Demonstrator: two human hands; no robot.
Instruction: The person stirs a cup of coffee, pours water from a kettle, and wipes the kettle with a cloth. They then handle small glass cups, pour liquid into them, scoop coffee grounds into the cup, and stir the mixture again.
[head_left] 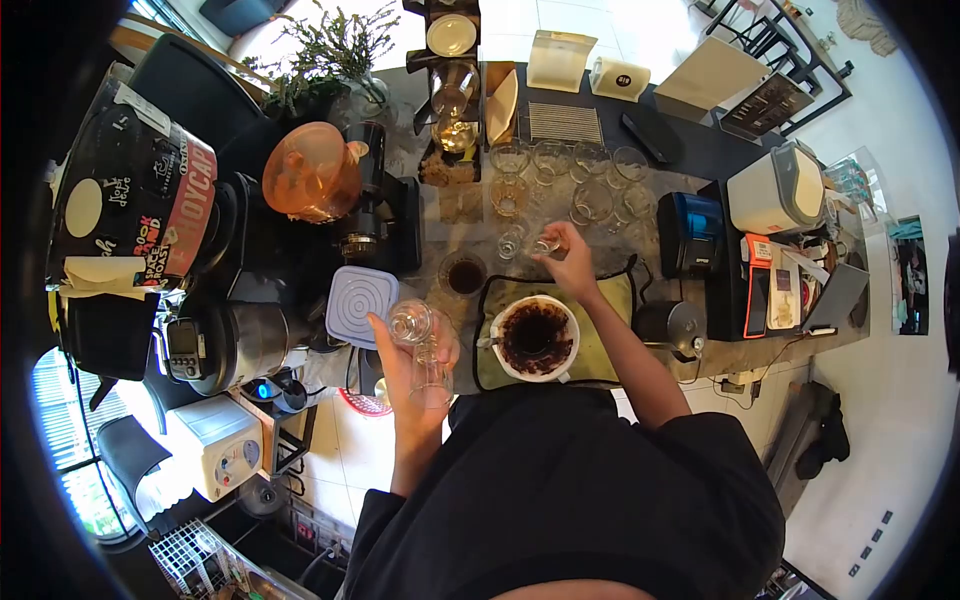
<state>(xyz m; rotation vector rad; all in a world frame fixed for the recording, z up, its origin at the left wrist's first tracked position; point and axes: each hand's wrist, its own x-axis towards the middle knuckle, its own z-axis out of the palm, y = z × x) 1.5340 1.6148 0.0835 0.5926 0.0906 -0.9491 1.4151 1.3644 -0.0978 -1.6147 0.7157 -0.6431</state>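
Note:
My left hand (397, 375) is closed around clear glasses (430, 365) in front of the counter's near edge; their exact number is hard to make out. My right hand (573, 268) pinches a small clear glass (546, 244) above the counter. Just left of that small glass lies or stands another small glass (511, 240). Between my forearms, a white dripper (497, 328) with wet coffee grounds inside rests on a green mat (608, 300). Left of the mat is a glass of dark coffee (464, 275).
Several clear glasses (590, 200) cluster at the far middle. A grinder with an orange hopper (312, 172) and a square lidded container (362, 305) stand left. A steel kettle (672, 328) and blue-lit printer (690, 230) are right. Tall glass brewers (455, 95) stand at the back.

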